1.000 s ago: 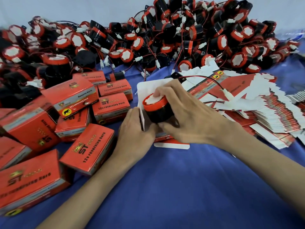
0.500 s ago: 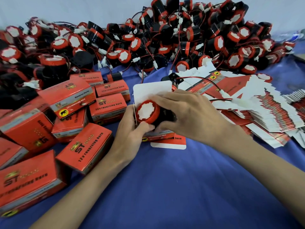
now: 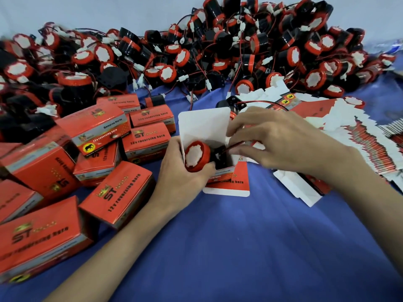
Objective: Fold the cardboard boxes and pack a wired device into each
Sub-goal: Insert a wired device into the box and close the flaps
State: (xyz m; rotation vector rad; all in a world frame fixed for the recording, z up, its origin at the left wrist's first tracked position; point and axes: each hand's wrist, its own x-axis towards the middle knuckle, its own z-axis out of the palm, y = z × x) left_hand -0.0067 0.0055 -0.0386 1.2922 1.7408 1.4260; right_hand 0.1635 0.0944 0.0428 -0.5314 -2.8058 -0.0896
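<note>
An open red cardboard box [image 3: 226,183] with white inner flaps lies on the blue cloth at the centre. A black horn with a red rim and white face [image 3: 196,156] sits partly inside its mouth, face turned left. My left hand [image 3: 182,177] grips the box's left end, thumb against the horn's rim. My right hand [image 3: 281,142] hovers over the box's right side and pinches the horn's red wire [image 3: 234,146] near the opening. The horn's rear is hidden in the box.
Several closed red boxes [image 3: 115,192] crowd the left side. A big heap of loose wired horns [image 3: 218,51] fills the back. Flat unfolded box blanks [image 3: 359,140] are stacked at the right. Bare blue cloth [image 3: 239,247] lies in front.
The horn has gone down and tipped sideways into the box. My right hand left the horn's body and moved right onto its wire. My left hand shifted under the horn's rim.
</note>
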